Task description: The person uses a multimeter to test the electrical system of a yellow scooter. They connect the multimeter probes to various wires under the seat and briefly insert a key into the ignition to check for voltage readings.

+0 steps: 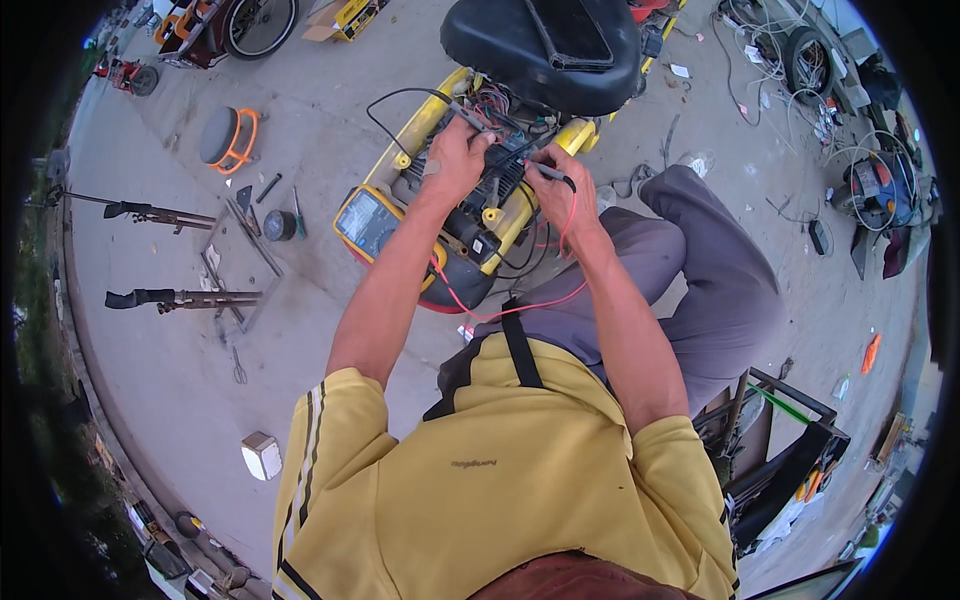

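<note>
My left hand [457,160] is closed around a dark test probe [466,116] with a black lead. Its tip points into a bundle of thin wires [492,98] in the open body of a yellow-framed scooter [418,128]. A second test probe [552,174], on a red lead [570,222], is pinched in my right hand [572,192]. That probe angles left toward the same wiring; whether either tip touches metal is too small to tell. To the left of my forearm, a yellow-edged multimeter [368,222] rests on the scooter, screen facing up.
The scooter's black seat [540,60] stands just beyond my hands. On the left are an orange-legged stool [228,140], loose tools near a round dark tin [280,225], and a metal frame [240,265]. A dark metal rack [800,420] stands right, and cables [770,60] lie far right.
</note>
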Motion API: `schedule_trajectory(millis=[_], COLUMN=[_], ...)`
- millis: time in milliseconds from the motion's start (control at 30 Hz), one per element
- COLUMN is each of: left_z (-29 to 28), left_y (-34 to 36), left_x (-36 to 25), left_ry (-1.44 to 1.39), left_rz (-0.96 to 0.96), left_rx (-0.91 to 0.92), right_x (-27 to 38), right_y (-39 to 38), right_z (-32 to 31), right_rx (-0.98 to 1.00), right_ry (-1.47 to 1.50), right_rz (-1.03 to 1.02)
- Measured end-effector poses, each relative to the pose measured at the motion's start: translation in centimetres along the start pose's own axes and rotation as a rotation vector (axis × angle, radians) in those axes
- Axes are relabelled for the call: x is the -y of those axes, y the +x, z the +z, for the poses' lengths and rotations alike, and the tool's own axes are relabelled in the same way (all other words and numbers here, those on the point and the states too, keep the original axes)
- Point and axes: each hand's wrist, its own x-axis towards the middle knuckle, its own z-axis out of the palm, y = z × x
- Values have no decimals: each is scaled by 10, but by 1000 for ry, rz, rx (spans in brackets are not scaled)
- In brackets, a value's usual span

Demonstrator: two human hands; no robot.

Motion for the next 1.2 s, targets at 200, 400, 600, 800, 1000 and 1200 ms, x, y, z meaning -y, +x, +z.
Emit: schedule_trajectory(millis=[200,400,600,800,1000,1200], left_z=[-1,-2,-3,-3,0,-4], left_y=[-1,-2,-4,-5,-5,-1], left_x=[-8,-10,-23,-12,-10,-27], left_ry=[-10,-96,-90,-121,-178,-115], left_rz=[-32,-96,-161,-160,-111,-202], left_rx=[32,17,2,27,50,77], right_x=[-3,-3,-6,-10,-13,-15], right_y=[-2,-6,3,5,2,2], right_z=[-2,-4,-20,-19,-8,-8], right_rx=[-29,-15,77,72,-23,-30], right_ry=[-7,-8,-35,32,73,92], right_rz=[-40,-33,-109,-121,-80,-44])
